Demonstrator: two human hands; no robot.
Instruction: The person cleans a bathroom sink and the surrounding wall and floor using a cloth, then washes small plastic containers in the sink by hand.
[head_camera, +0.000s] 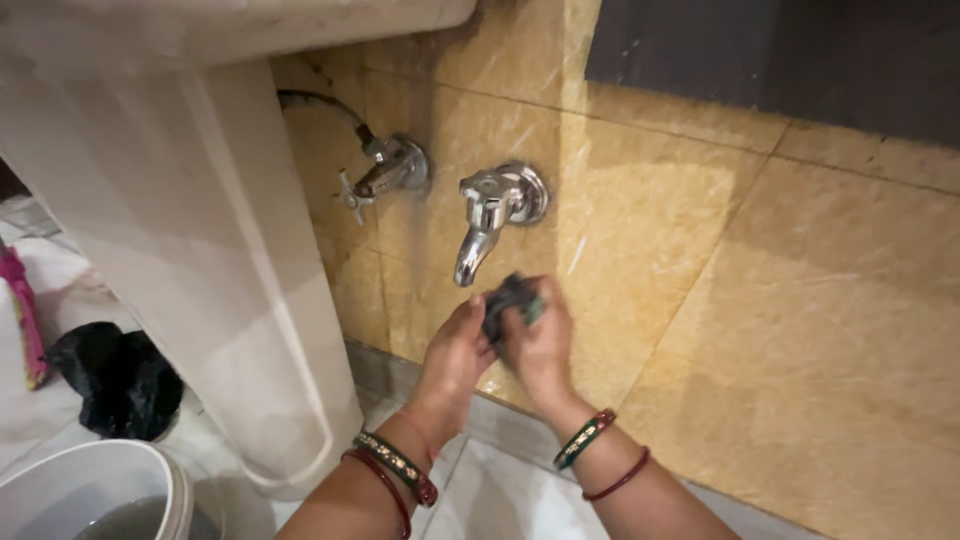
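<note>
A dark scrub pad (512, 303) is clasped between the left hand (457, 350) and right hand (540, 345). It is held just below the chrome tap (490, 215) on the tiled wall (800, 300)

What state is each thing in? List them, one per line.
Tap: no water running that I can see.
Valve: hose attached.
Scrub pad: squeezed between both hands.
Left hand: gripping the pad.
Right hand: gripping the pad.
Bucket: holds water.
Black bag: crumpled on floor.

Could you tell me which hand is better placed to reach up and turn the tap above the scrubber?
Probably the right hand: it sits almost directly beneath the tap. The left hand is lower and further left, and both hands are gripping the scrubber.
</note>
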